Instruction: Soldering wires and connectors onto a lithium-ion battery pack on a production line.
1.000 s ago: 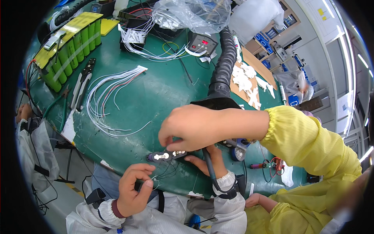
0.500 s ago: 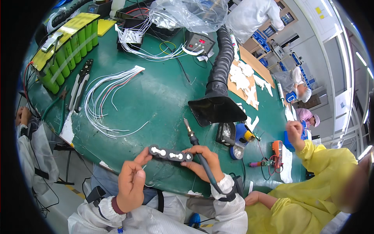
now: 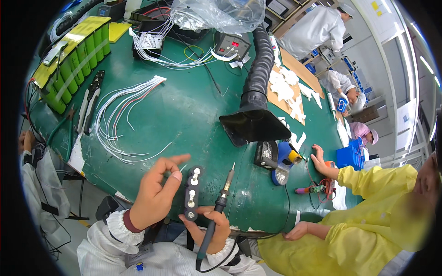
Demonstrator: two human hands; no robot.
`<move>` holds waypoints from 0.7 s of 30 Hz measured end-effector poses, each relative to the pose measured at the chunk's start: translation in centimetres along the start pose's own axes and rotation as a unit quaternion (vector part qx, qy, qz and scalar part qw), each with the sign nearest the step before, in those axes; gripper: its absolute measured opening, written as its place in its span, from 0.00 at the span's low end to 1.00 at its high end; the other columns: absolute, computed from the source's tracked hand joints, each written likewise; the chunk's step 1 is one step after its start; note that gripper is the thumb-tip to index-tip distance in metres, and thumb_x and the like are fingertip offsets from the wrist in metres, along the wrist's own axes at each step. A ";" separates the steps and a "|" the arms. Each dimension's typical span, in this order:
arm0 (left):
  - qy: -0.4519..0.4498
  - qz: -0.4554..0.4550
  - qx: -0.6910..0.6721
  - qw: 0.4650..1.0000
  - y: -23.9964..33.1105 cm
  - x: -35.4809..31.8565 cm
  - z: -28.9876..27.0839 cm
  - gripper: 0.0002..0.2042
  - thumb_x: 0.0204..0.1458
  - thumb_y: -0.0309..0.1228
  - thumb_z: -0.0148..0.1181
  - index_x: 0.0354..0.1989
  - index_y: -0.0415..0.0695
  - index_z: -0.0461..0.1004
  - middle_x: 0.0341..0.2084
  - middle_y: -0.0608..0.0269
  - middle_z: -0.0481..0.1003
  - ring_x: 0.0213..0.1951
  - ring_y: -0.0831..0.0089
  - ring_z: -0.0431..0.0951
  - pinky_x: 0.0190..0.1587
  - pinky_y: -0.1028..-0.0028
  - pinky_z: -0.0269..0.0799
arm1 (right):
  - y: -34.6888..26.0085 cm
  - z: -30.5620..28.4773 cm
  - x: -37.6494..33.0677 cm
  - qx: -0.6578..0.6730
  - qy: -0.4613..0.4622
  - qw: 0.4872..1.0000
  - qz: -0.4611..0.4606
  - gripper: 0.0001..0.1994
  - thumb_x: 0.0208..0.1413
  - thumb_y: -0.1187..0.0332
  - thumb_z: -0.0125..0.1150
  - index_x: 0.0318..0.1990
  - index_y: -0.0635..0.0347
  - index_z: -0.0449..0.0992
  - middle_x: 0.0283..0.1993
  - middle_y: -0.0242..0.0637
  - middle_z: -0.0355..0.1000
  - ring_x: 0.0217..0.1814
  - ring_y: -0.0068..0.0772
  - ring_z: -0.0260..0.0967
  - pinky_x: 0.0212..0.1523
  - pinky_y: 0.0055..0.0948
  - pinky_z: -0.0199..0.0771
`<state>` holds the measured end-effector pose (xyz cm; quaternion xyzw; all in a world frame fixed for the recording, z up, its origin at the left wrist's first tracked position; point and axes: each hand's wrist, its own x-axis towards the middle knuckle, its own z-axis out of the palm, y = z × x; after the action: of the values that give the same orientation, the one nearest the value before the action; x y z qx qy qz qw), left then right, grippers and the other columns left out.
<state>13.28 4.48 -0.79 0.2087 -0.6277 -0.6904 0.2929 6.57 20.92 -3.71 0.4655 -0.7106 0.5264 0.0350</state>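
Near the table's front edge, my left hand [image 3: 155, 195] has its index finger stretched out and its thumb close beneath. A thin whitish wire [image 3: 183, 168] pokes out between them, beside a narrow black strip [image 3: 191, 198] with silvery metal tabs on its face. My right hand [image 3: 214, 230] pinches that strip's lower end between thumb and fingertip, so it stands nearly upright in the view. The same hand also carries a soldering iron [image 3: 221, 201], its tip pointing up and away, apart from the strip.
A black fume hose nozzle [image 3: 253, 128] hangs ahead. Right of it are the iron stand [image 3: 267, 155] and a co-worker in a yellow smock [image 3: 368, 207]. White wires [image 3: 120, 112], cutters [image 3: 90, 101] and a green battery pack [image 3: 73, 69] lie left. The soldering station [image 3: 232, 47] stands behind.
The black strip has turned from lying crosswise to nearly upright, and my left hand has let go of its end. The right hand has moved down and left; the iron's tilt has flipped.
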 end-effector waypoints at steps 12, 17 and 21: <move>0.033 0.135 0.215 0.967 3.4 -1.4 -0.6 0.03 0.48 0.20 0.66 0.31 0.39 0.79 0.26 0.59 0.78 0.24 0.71 0.74 0.28 0.74 0.68 | 0.7 2.4 -1.2 0.010 0.078 0.997 -0.014 0.32 0.39 0.77 0.81 0.48 0.59 0.63 0.34 0.46 0.77 0.30 0.42 0.78 0.27 0.31 0.76; 0.024 0.119 0.210 0.970 3.9 -1.6 0.0 0.03 0.49 0.19 0.64 0.32 0.39 0.78 0.27 0.58 0.79 0.23 0.73 0.75 0.24 0.76 0.67 | 0.6 2.3 -1.4 0.026 0.074 0.997 0.002 0.31 0.40 0.77 0.80 0.48 0.59 0.63 0.35 0.46 0.77 0.31 0.43 0.79 0.28 0.31 0.77; 0.027 0.151 0.207 0.966 2.8 -1.1 0.8 0.04 0.50 0.20 0.64 0.33 0.39 0.78 0.28 0.58 0.79 0.22 0.73 0.76 0.23 0.75 0.67 | 0.3 1.7 -1.3 0.022 0.046 0.999 0.015 0.33 0.40 0.79 0.80 0.50 0.59 0.62 0.37 0.51 0.77 0.35 0.37 0.79 0.34 0.30 0.79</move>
<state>13.98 5.65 1.98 0.1863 -0.7733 -0.4869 0.3609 7.83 20.43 -5.38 0.4308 -0.7035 0.5631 0.0492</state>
